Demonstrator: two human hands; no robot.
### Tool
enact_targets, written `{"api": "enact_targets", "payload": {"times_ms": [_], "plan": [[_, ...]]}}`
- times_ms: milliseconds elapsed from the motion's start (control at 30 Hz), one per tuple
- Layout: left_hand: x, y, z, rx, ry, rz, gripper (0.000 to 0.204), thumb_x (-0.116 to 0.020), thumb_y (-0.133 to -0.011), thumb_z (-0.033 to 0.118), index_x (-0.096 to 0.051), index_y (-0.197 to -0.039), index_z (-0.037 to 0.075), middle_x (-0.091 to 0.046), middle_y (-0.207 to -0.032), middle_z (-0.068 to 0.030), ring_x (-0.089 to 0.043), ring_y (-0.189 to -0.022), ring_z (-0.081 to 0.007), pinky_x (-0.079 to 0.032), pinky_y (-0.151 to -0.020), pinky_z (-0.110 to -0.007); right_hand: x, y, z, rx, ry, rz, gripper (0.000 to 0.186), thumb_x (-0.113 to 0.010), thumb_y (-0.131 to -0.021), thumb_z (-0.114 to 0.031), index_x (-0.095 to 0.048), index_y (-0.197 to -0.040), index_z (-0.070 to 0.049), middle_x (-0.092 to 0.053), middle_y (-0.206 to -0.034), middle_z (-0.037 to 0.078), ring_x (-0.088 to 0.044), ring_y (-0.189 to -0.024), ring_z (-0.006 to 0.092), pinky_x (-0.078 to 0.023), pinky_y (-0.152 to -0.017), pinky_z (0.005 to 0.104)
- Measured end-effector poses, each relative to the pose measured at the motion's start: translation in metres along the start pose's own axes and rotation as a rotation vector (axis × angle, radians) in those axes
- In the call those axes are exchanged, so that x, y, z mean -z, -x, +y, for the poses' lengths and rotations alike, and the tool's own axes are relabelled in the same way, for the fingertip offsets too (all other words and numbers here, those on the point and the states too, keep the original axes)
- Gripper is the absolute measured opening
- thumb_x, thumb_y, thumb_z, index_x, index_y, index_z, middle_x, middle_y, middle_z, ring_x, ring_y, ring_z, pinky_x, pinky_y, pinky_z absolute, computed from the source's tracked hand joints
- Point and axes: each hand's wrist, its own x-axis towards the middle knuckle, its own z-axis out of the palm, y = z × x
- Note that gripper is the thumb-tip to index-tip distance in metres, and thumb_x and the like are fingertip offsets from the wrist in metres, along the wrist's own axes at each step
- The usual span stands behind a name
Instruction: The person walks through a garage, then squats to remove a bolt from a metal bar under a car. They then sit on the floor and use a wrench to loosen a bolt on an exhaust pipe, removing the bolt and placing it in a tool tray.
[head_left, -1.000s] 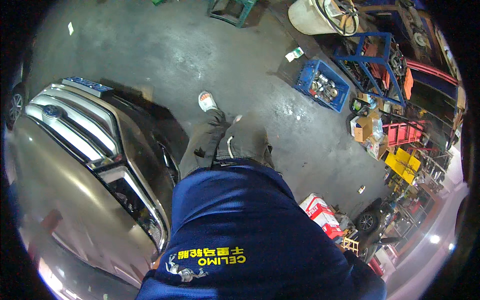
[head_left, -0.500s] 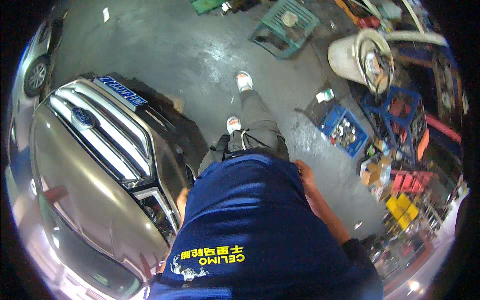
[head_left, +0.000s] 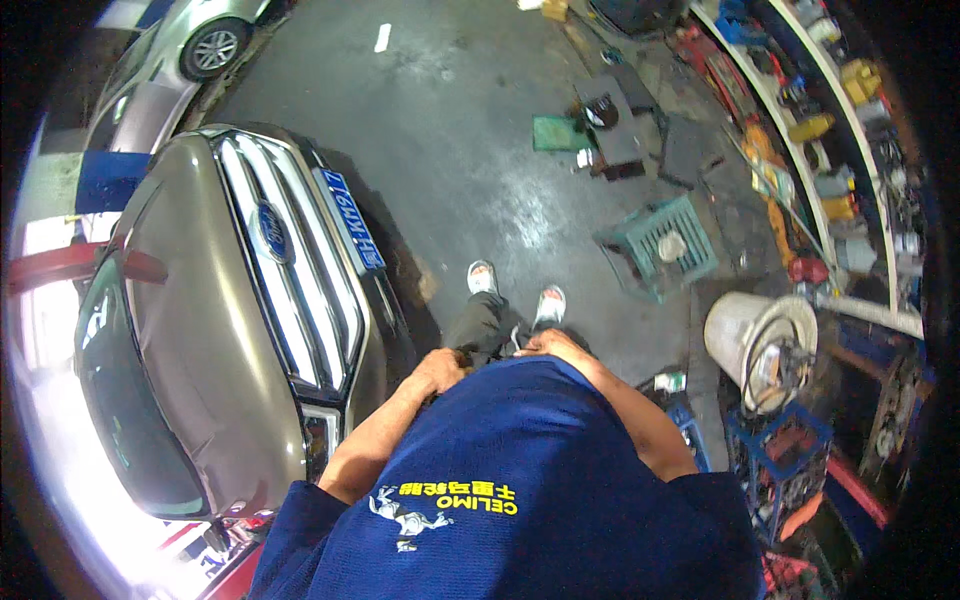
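Note:
My left hand point(head_left: 443, 369) is curled at the waist of my dark grey trousers point(head_left: 473, 324), beside the car's front. My right hand point(head_left: 546, 346) is closed at the waistband near the pale drawstring, its fingertips small and partly hidden behind my navy shirt point(head_left: 505, 440). What exactly the fingers grip is hard to make out. Below them are my feet in light footwear point(head_left: 481, 277). Close on my left stands a bronze car point(head_left: 180, 300) with a chrome grille and a blue plate.
A green plastic stool point(head_left: 655, 250), white bucket point(head_left: 740, 345) and blue metal frame point(head_left: 770, 435) stand on the right. Cluttered shelving point(head_left: 800, 120) lines the far right. A silver car point(head_left: 150, 70) is at the back left, and dark scraps point(head_left: 625, 130) lie ahead.
I have walked forward along the car, so the stool and bucket have shifted down in view. Both hands have come from my sides to the front of my waistband.

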Motion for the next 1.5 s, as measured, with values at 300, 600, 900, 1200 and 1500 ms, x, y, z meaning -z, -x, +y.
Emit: {"api": "enact_targets", "payload": {"times_ms": [300, 600, 900, 1200, 1500], "plan": [[0.118, -0.105, 0.020, 0.000, 0.291, 0.000, 0.042, -0.071, -0.076, 0.028, -0.075, -0.111, 0.005, -0.073, -0.115, -0.0205, -0.071, -0.106, -0.0330, -0.055, -0.090, -0.041, 0.077, -0.107, -0.004, 0.083, -0.225, 0.114, 0.036, -0.074, -0.090, -0.036, -0.074, -0.092, -0.001, -0.074, -0.082, 0.015, -0.070, -0.079, 0.0209, -0.053, -0.071, 0.0389], [0.320, -0.163, 0.008, -0.063, 1.148, 0.187, 0.027, -0.057, -0.102, 0.026, -0.068, -0.113, 0.004, -0.070, -0.102, -0.0128, -0.062, -0.091, -0.0228, -0.051, -0.081, -0.041, 0.209, -0.260, -0.109, -0.017, -0.564, 0.566, 0.015, -0.054, -0.105, -0.017, -0.063, -0.100, -0.007, -0.054, -0.065, 0.000, -0.052, -0.056, 0.0135, -0.043, -0.050, 0.0325], [0.528, -0.145, -0.049, -0.145, 0.984, 0.658, 0.026, -0.059, -0.100, 0.021, -0.062, -0.108, -0.004, -0.067, -0.092, -0.0121, -0.064, -0.087, -0.0230, -0.052, -0.081, -0.041, 0.311, -0.390, -0.292, 0.212, -0.419, 0.432, 0.017, -0.053, -0.095, -0.011, -0.067, -0.087, -0.008, -0.065, -0.075, 0.003, -0.059, -0.062, 0.0171, -0.045, -0.053, 0.0328], [0.643, -0.284, -0.127, -0.232, 0.864, 0.592, 0.014, -0.054, -0.099, 0.010, -0.061, -0.104, -0.001, -0.065, -0.085, -0.0133, -0.063, -0.076, -0.0224, -0.052, -0.065, -0.039, 0.358, -0.562, -0.310, 0.243, -0.105, -0.472, 0.017, -0.072, -0.095, -0.018, -0.071, -0.106, -0.005, -0.072, -0.099, 0.006, -0.068, -0.092, 0.0163, -0.056, -0.084, 0.0351], [0.784, -0.325, -0.159, -0.152, 1.446, 0.317, 0.022, -0.053, -0.107, 0.031, -0.061, -0.102, 0.010, -0.048, -0.070, 0.0034, -0.048, -0.060, -0.0107, -0.050, -0.056, -0.034, 0.512, -0.704, -0.390, -0.280, -0.258, -0.307, 0.012, -0.062, -0.090, -0.009, -0.071, -0.083, -0.003, -0.067, -0.073, 0.007, -0.061, -0.062, 0.0201, -0.048, -0.057, 0.0341]]}}
